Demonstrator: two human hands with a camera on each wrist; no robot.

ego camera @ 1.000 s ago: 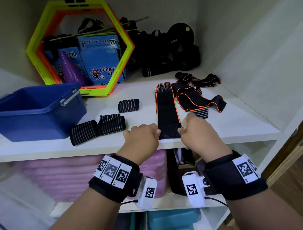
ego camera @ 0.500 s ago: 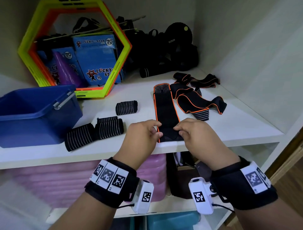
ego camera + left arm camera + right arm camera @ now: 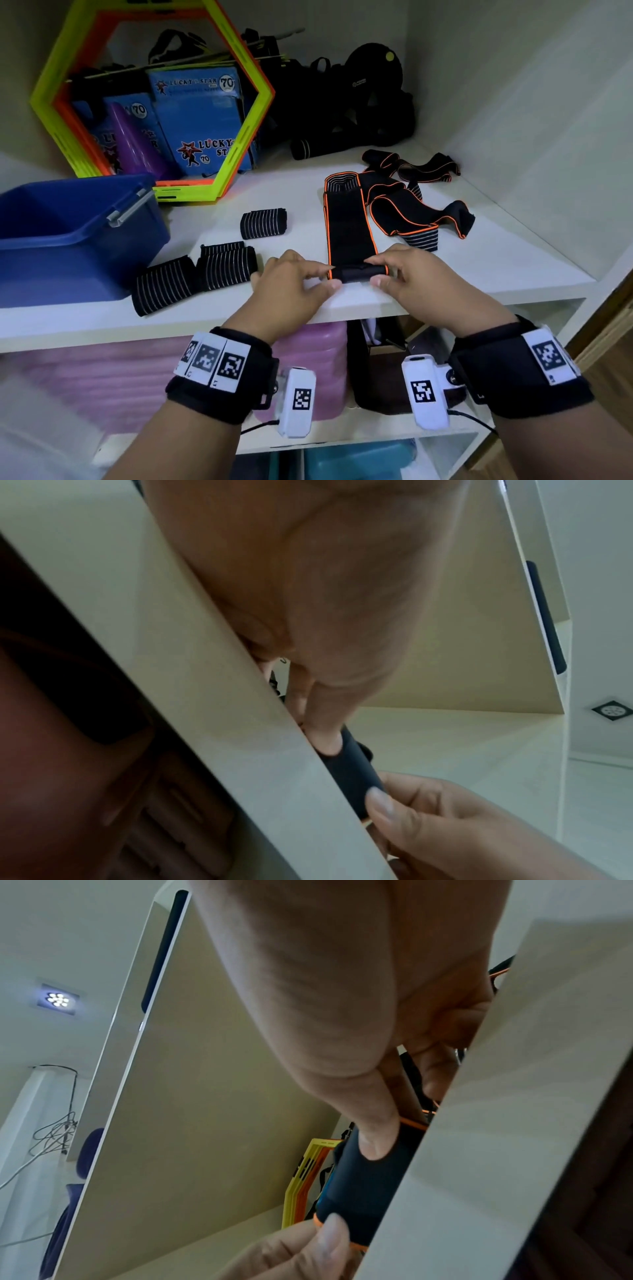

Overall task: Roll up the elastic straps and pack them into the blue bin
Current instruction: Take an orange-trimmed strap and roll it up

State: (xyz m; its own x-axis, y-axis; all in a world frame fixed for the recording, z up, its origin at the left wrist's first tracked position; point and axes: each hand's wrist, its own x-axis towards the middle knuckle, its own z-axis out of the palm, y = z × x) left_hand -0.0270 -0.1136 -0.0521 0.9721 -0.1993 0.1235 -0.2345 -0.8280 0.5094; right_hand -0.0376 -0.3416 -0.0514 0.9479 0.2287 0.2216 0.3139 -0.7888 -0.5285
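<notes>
Both the left hand [image 3: 291, 284] and right hand [image 3: 411, 274] pinch the near, just-started roll of the orange-edged strap [image 3: 349, 226], which stretches away from the fingers. Uneven thumb pressure could skew the roll, or the elastic spring it open; the blue bin [image 3: 68, 240] waits far left of the left hand

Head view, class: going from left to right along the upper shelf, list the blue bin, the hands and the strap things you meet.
blue bin → rolled straps → left hand → strap being rolled → right hand → loose straps
</notes>
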